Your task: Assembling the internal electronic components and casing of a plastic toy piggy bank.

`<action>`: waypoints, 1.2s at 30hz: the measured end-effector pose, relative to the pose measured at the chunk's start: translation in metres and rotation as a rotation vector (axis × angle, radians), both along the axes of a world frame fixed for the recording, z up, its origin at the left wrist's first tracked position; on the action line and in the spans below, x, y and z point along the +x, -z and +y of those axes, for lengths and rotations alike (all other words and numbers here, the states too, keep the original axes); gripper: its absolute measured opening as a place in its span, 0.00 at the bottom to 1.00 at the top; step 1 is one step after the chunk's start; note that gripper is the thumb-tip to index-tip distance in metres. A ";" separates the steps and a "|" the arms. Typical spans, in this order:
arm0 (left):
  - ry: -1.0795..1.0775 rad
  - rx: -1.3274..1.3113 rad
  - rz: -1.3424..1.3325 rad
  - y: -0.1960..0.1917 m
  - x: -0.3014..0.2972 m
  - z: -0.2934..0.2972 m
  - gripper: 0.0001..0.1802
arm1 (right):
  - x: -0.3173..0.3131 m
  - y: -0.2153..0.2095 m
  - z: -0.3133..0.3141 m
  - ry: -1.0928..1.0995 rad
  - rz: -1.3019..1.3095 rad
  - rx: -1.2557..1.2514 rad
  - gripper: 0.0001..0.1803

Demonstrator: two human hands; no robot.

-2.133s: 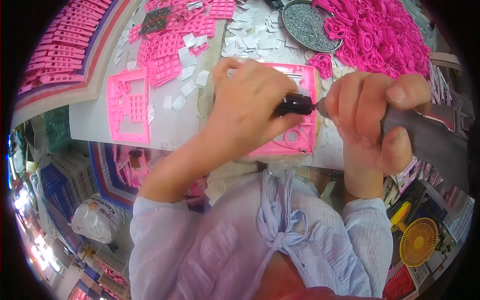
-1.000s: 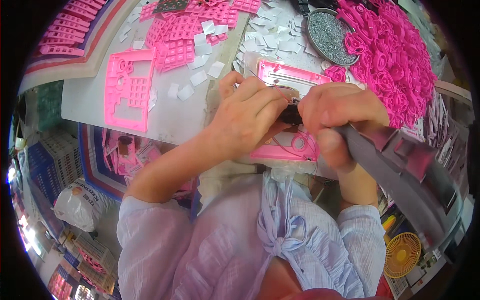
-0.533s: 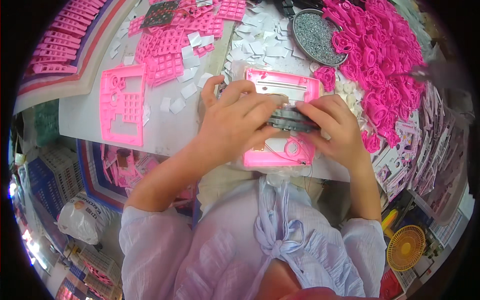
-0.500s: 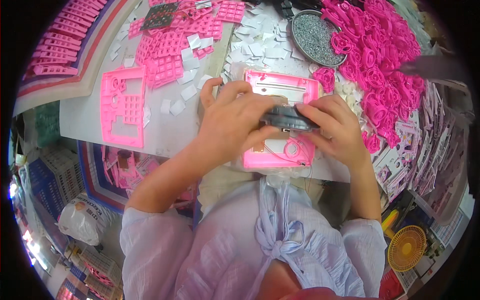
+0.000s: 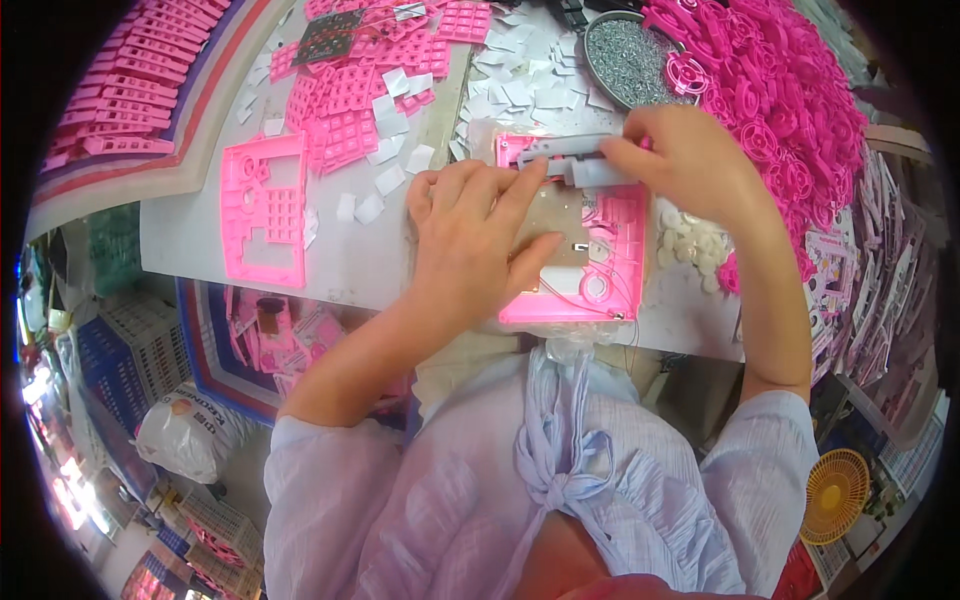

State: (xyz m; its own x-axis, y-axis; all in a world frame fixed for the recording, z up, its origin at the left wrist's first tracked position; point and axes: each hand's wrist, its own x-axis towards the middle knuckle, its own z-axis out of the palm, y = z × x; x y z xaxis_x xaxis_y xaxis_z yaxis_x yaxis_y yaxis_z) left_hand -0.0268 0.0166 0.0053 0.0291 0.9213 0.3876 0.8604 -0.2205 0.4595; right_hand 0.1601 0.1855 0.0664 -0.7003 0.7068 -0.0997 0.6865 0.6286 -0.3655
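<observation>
A pink plastic casing point(image 5: 628, 262) lies open on the worktable before me, a brown circuit board point(image 5: 560, 222) and thin wires inside it. My right hand point(image 5: 690, 160) pinches the right end of a long grey plastic part point(image 5: 590, 172) over the casing's far edge. Over the casing's left side lies my left hand point(image 5: 465, 230), fingers stretched; its index fingertip reaches the grey part's left end, and its thumb extends over the board. Whether the grey part touches the casing is hard to see.
A second pink casing point(image 5: 262, 250) lies to the left. Beyond it are pink keypad pieces point(image 5: 345, 140) and white paper slips point(image 5: 395, 122). A round tray of screws point(image 5: 625, 60) stands at the far right beside a heap of pink parts point(image 5: 790, 110). Small whitish pieces point(image 5: 690, 245) lie right of the casing.
Both hands held a dark part over the casing's middle; now a grey part is at its far edge. My right hand has moved away from me, and my left fingers have spread over the board.
</observation>
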 end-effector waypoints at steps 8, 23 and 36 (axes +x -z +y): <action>0.005 -0.011 -0.007 -0.002 0.002 0.003 0.35 | 0.015 0.027 -0.020 -0.349 0.296 0.323 0.25; -0.040 -0.055 0.046 -0.008 0.002 0.003 0.33 | 0.003 0.018 -0.038 -0.300 0.160 0.417 0.21; 0.191 -0.191 -0.126 -0.047 -0.038 0.122 0.14 | 0.083 -0.038 0.000 0.288 1.092 0.335 0.11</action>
